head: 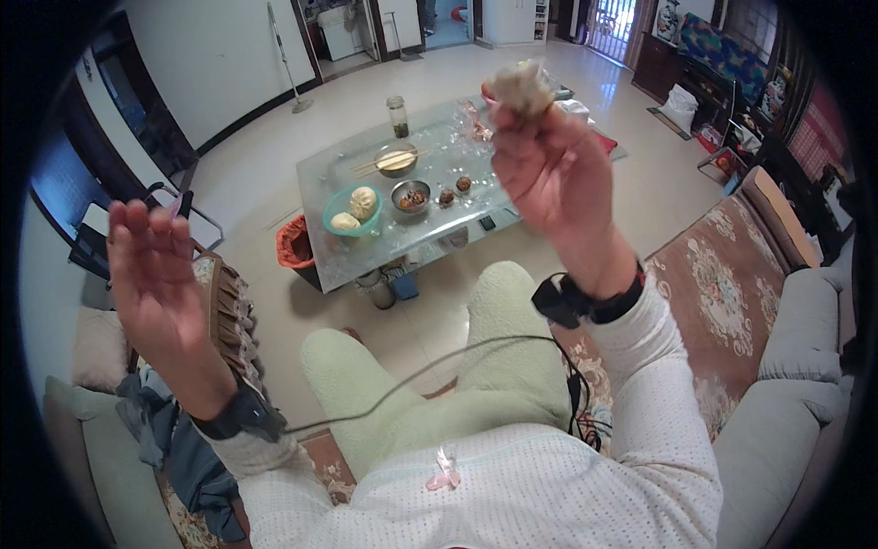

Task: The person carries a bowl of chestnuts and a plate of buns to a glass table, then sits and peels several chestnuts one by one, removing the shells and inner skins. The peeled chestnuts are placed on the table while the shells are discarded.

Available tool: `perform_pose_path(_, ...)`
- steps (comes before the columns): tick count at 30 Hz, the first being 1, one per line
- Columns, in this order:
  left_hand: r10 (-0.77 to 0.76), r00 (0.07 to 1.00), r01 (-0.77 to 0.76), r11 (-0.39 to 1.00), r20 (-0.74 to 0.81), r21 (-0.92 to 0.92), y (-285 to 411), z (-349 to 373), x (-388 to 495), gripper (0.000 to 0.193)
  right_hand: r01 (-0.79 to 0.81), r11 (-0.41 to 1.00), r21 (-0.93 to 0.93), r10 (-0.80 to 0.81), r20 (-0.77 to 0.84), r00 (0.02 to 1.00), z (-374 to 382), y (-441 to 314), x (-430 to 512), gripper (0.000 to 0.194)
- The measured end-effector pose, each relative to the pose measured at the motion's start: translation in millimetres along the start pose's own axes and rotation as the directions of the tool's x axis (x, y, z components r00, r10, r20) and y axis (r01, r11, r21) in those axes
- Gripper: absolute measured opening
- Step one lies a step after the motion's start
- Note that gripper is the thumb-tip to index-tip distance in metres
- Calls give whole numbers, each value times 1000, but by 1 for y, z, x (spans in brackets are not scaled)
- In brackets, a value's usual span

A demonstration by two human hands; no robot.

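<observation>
My right hand (552,171) is raised in front of me, its fingertips pinched around a pale, blurred lump (523,89) that may be part of a steamed bun. My left hand (154,281) is lifted at the far left, palm showing and holding nothing. Beyond my knees stands a glass-topped coffee table (322,264). On it, a teal plastic basket (330,230) holds two steamed buns (363,203). A pair of chopsticks (374,162) lies across a metal bowl (398,147) with pale contents. Another metal bowl (420,187) contains brownish bits, beside two round brown pieces (464,183).
A glass jar (396,113) with green leaves inside stands at the table's back. Clear plastic wrapping (473,123) lies farther right. A red-lined waste bin (293,247) sits by the left table end. A black cable (418,377) runs across my lap between wrist straps.
</observation>
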State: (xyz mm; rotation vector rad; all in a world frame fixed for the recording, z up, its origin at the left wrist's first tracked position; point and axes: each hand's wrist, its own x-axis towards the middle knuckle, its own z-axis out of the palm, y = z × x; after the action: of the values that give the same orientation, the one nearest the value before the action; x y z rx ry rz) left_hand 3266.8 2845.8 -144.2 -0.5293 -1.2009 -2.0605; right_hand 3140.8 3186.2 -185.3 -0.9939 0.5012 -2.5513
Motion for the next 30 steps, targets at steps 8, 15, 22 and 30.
perform_pose_path(8,-441,886,435,897,-143,-75,-140,-22,-19,19,-180,962,206,219,-189,957,-76,88,21,28)
perform_pose_path(15,-578,795,547,814,-185,-195,-228,-58,-14,21,-235,935,267,302,-245,921,-144,154,56,35)
perform_pose_path(22,-568,819,535,807,-84,-249,-266,-69,15,26,-234,939,250,298,-258,919,-179,172,93,39)
perform_pose_path(30,-620,782,574,755,-62,-318,-301,-83,22,31,-77,994,73,97,-328,940,-202,165,111,49)
